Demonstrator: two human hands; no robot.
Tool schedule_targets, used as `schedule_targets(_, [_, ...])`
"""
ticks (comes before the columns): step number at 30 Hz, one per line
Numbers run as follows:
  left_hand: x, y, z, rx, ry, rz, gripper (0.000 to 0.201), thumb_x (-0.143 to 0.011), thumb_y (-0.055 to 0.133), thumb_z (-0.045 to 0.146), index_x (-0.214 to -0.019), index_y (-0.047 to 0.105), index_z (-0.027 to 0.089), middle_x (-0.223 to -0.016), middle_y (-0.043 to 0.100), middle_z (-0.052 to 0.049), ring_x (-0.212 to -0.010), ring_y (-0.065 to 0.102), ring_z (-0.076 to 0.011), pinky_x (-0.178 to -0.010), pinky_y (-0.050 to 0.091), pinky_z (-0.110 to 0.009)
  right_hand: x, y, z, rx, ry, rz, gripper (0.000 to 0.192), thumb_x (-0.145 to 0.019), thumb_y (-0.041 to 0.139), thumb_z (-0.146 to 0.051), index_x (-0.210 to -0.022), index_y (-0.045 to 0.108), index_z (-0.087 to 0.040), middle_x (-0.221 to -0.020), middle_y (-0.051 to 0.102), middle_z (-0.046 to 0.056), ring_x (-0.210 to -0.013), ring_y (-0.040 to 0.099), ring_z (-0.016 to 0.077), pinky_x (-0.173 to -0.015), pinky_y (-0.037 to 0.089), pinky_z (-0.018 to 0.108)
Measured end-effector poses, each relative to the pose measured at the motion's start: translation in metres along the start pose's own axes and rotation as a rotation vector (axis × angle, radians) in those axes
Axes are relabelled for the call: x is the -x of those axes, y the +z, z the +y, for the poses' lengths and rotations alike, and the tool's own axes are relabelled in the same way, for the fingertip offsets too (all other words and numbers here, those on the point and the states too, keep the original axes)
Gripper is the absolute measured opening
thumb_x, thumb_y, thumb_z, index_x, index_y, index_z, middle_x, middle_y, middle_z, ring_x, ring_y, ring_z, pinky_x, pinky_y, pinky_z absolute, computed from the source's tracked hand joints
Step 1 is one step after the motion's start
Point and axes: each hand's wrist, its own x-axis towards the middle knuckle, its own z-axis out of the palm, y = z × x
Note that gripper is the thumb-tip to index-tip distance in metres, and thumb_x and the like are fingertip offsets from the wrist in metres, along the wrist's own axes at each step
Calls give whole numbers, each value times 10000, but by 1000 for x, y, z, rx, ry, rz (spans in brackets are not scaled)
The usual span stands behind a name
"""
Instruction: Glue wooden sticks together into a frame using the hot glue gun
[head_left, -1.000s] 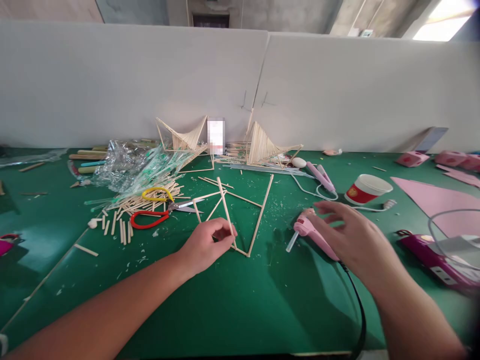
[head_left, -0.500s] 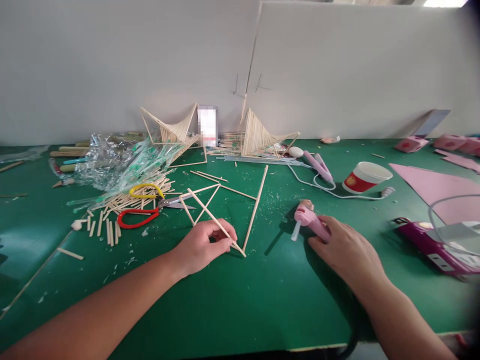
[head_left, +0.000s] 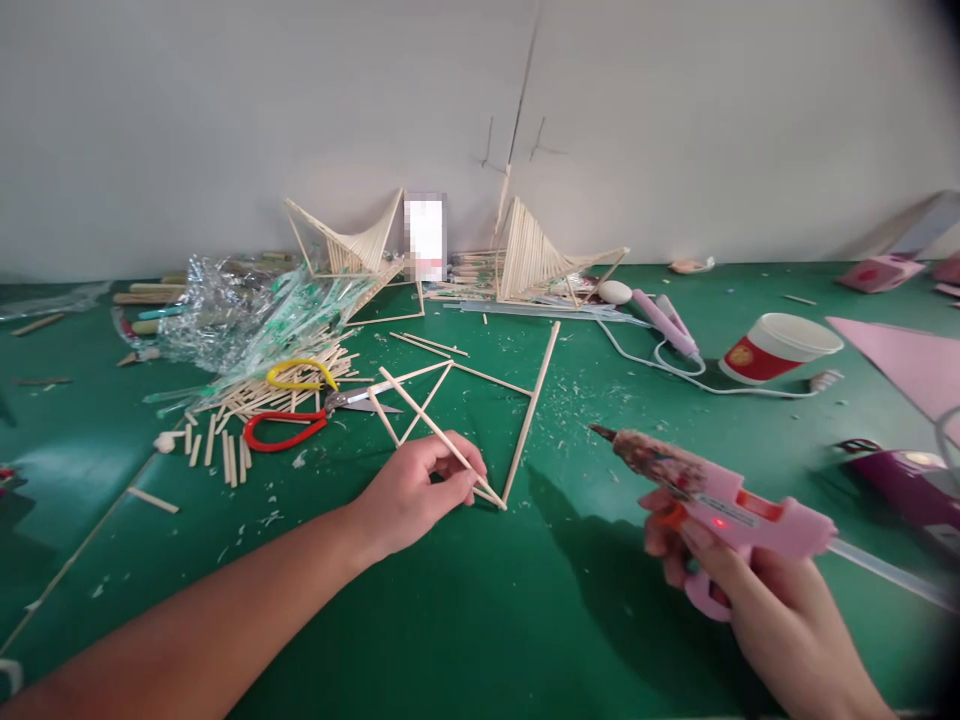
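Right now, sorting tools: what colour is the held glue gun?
Pink glue gun, head view.

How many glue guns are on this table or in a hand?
2. One pink plastic glue gun is in the right hand. Another pale pink glue gun lies on the green table beside the red paper cup. Clutter may hide more.

The left hand [head_left: 420, 490] lies low with its forearm stretched in from the lower left, fingertips [head_left: 466, 478] pinched together; the right hand [head_left: 757, 590] is raised at lower right, fingers curled in a closed grip, index finger extended forward.
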Motion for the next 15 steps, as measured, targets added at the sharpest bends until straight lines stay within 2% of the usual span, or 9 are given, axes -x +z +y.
schedule_targets(4, [2,1,0,-16,-3,21,107,-838,580,222,-878,657,160,-724,641,-22,-693,614,-149,-651,480,-259,7,9,3,-66,-11,-46,325,-758,616,-564,-805,694,-252,-755,681,81,-518,566,227,-476,475,355])
schedule_targets(9, [2,1,-1,-45,7,30,118,-829,590,227,-880,673,161,-718,645,-26,-678,603,-152,-623,473,-255,8,15,11,-24,44,32,379,-715,612,-626,-777,722,-269,-746,706,101,-571,604,271,-507,520,383])
schedule_targets(12, [2,0,-1,-27,2,33,112,-827,590,220,-875,671,159,-717,646,-27,-688,612,-155,-633,480,-257,4,11,15,72,59,-5,447,-742,550,-668,-790,728,-261,-775,712,102,-659,631,288,-561,536,381])
schedule_targets(15, [3,-1,0,-6,4,35,107,-825,591,216,-870,669,158,-719,646,-26,-700,611,-155,-651,482,-258,-7,1,18,294,66,-27,565,-825,370,-702,-729,702,-254,-747,703,98,-724,652,300,-616,527,387])
